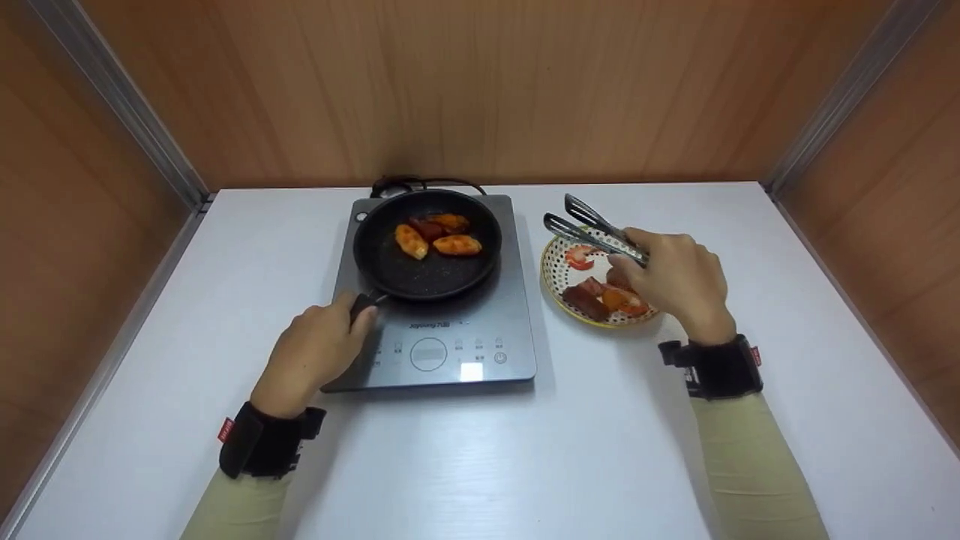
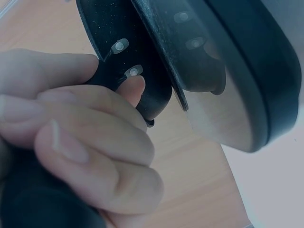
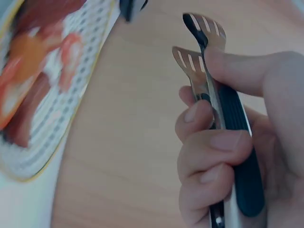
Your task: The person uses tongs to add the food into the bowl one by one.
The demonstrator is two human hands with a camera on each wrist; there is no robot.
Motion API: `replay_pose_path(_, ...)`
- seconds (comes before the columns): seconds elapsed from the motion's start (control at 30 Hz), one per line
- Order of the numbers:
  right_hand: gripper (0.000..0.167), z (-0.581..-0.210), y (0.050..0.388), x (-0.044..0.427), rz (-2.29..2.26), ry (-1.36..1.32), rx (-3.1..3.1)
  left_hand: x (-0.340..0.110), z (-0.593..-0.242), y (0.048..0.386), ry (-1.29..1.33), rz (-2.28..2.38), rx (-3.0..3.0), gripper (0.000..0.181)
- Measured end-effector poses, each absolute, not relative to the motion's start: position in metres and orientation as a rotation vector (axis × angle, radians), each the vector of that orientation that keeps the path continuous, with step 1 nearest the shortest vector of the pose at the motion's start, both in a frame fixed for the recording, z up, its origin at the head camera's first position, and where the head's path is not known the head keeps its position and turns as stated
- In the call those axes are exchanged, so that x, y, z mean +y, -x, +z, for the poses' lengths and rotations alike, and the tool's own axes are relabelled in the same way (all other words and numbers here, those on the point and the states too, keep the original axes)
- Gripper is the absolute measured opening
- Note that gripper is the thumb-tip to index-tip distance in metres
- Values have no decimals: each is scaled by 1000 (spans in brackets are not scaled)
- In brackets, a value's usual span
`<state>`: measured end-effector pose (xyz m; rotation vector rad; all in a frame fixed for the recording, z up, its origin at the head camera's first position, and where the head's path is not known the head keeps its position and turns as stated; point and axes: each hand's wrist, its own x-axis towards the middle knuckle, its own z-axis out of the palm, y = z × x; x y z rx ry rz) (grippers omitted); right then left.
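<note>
My left hand (image 1: 311,352) grips the black handle (image 1: 363,304) of a dark frying pan (image 1: 439,280). The pan sits on an induction cooker (image 1: 480,319). Several orange-brown food pieces (image 1: 457,245), resembling chicken wings, and a dark red piece (image 1: 426,228) lie in it. In the left wrist view, curled fingers (image 2: 99,128) wrap the handle beneath the pan's side. My right hand (image 1: 679,281) holds metal tongs (image 3: 244,175) with dark grips, their slotted tips apart with nothing between them. Below the tongs is a dotted, yellow-rimmed plate (image 1: 551,277) bearing reddish-brown meat pieces (image 1: 585,303) and a red-and-white piece (image 1: 579,257).
A black cable (image 1: 450,181) runs behind the cooker along the back wooden panel (image 1: 480,90). More panels stand left and right of the white table (image 1: 450,465). Touch controls (image 1: 428,354) lie along the cooker's near side.
</note>
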<state>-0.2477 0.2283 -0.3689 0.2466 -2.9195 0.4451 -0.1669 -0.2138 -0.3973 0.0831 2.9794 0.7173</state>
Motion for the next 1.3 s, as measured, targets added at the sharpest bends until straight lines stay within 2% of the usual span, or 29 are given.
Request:
replay_pose_path(0.43, 56, -364, 246, 286, 433, -250, -3110, -216, -397, 166, -89, 711, 3007, 32)
replay_pose_path(0.73, 67, -364, 239, 325, 433, -212, -3304, -213, -396, 170, -115, 708, 2996, 34)
replay_pose_path(1.3, 59, -367, 239, 340, 462, -171, -3421, -214, -397, 167, -107, 729, 2990, 31)
